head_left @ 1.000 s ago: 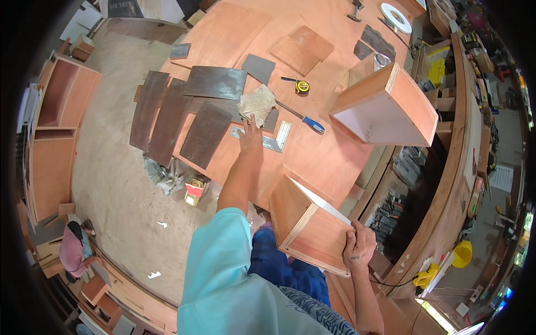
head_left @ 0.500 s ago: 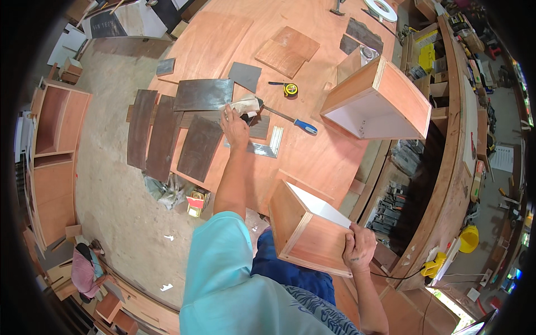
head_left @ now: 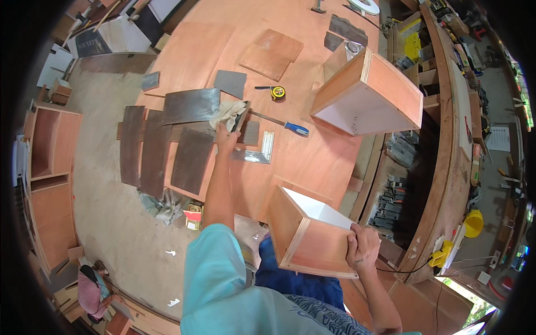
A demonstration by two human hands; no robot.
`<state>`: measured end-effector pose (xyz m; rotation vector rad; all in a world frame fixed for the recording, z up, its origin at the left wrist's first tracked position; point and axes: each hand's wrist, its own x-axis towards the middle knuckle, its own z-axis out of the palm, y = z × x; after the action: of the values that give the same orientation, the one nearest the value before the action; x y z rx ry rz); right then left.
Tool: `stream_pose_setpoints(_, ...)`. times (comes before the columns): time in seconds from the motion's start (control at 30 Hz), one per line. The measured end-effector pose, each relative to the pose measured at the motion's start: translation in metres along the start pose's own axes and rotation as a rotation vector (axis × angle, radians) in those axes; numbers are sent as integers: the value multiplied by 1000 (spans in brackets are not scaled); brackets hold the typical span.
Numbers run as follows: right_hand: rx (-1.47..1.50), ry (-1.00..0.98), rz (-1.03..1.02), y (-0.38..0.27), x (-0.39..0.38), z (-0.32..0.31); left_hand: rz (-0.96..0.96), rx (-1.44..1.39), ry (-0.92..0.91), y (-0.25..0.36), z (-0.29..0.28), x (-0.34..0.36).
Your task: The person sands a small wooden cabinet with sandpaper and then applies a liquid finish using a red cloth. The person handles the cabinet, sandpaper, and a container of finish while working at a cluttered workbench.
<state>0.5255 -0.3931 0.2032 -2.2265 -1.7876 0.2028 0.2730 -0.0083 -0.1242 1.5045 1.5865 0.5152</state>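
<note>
My left hand (head_left: 227, 139) reaches over the worktable and is closed on a dark, flat-sided block (head_left: 242, 116) tilted up on edge. A crumpled cream rag (head_left: 226, 113) is bunched against the block and fingers; whether it is gripped too, I cannot tell. Around them lie several dark thin panels (head_left: 191, 105) and a grey-silver L-shaped strip (head_left: 267, 149). My right hand (head_left: 364, 247) grips the near right edge of an open wooden box (head_left: 318, 245) with a white inside. That box is tilted above my lap, beside the table edge.
A blue-handled screwdriver (head_left: 296, 129) and a yellow tape measure (head_left: 277, 93) lie on the worktable (head_left: 312, 162). A second wooden box (head_left: 357, 84) with a tin (head_left: 353, 49) behind it stands at the right. A tool shelf (head_left: 446, 184) runs along the right. Another person (head_left: 92, 290) is at lower left.
My left hand has drawn back a little, and the dark block now stands tilted up beside the rag. The right hand keeps its hold on the box. The whole view has shifted slightly.
</note>
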Motion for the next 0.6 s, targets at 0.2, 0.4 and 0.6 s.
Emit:
stream_pose_setpoints(0.2,38,-37,49,2,-5,0,-173,-1125,-252,52,-47,-103)
stream_pose_setpoints(0.4,145,95,-15,0,-7,-5,13,-1587,-385,149,-110,-275)
stream_pose_setpoints(0.6,922,88,30,1,10,-19,229,-1390,-375,212,-141,-392)
